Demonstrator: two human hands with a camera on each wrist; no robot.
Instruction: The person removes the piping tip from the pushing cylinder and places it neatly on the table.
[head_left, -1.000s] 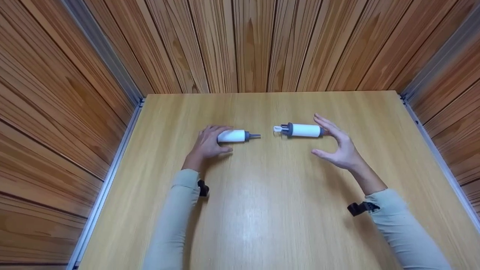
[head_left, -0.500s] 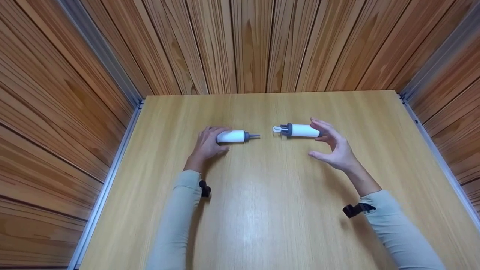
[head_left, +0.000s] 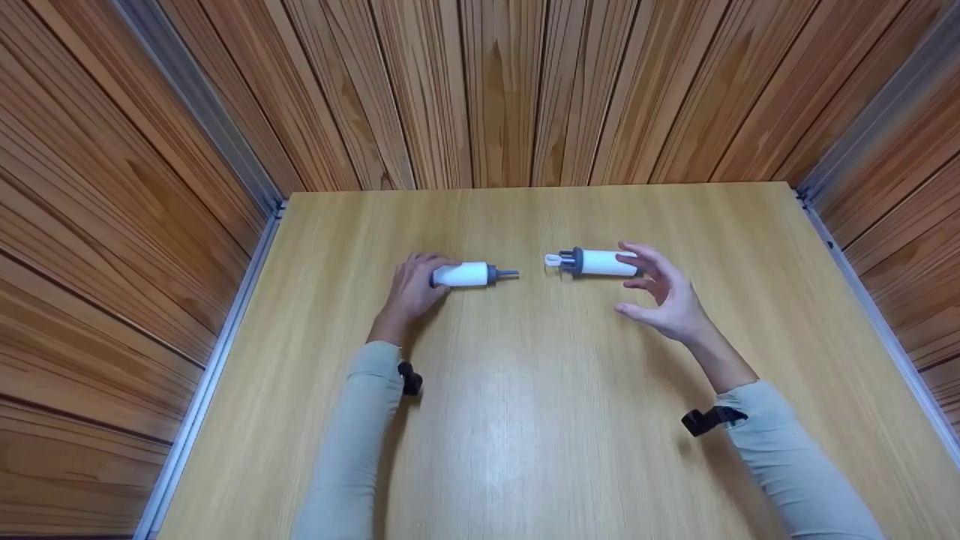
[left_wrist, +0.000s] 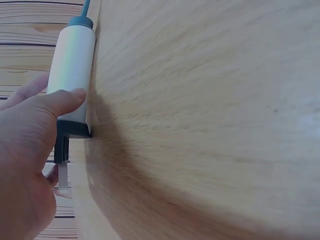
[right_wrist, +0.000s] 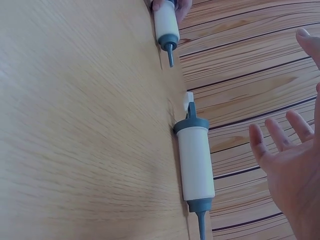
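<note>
Two syringe-like hand pumps lie on the wooden table, each with a white barrel, dark grey ends and a thin nozzle. My left hand [head_left: 412, 289] grips the plunger end of the left pump [head_left: 465, 274]; in the left wrist view the thumb [left_wrist: 70, 100] lies on the barrel, with fingers behind it. The left pump's nozzle points right. My right hand [head_left: 670, 304] is spread beside the right pump [head_left: 600, 262], its fingers partly covering the nozzle end in the head view. The right wrist view shows that hand [right_wrist: 295, 175] apart from the barrel [right_wrist: 196, 162].
The light wooden table [head_left: 487, 420] reaches back to a panelled wood wall [head_left: 502, 90]. Metal rails [head_left: 217, 352] run along its sides. Small black wrist cameras [head_left: 709, 420] sit on both sleeves.
My left thumb has closed in against the left pump's barrel. My right hand has moved left over the right pump's nozzle end, its fingers bending slightly. Both pumps have stayed in place.
</note>
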